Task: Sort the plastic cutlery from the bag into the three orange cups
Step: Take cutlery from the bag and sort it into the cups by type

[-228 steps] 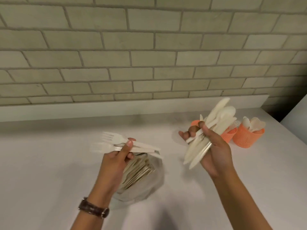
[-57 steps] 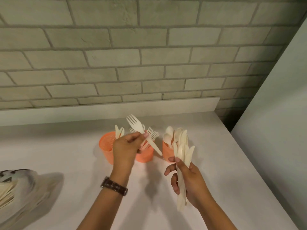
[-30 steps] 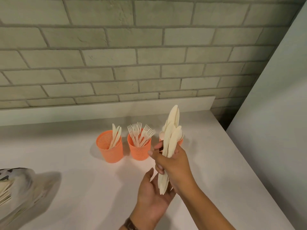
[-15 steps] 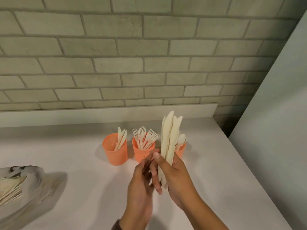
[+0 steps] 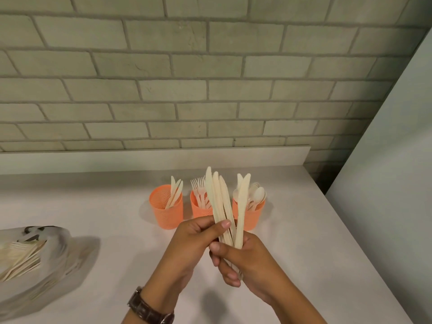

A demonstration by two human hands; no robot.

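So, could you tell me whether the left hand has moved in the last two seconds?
Yes: the left hand has drawn back from the middle cup toward the camera, now gripping the knives.

Three orange cups [image 5: 166, 208] with a mesh pattern; cream knives [image 5: 219, 202]; white bench [image 5: 117, 230]; grey-green brick wall [image 5: 187, 90]; brown-strapped wristwatch [image 5: 149, 309].

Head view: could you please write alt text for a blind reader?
The left hand and right hand grip a bunch of plastic knives upright above a white counter. Behind stand three orange cups holding knives, forks and spoons; a cutlery bag lies left.
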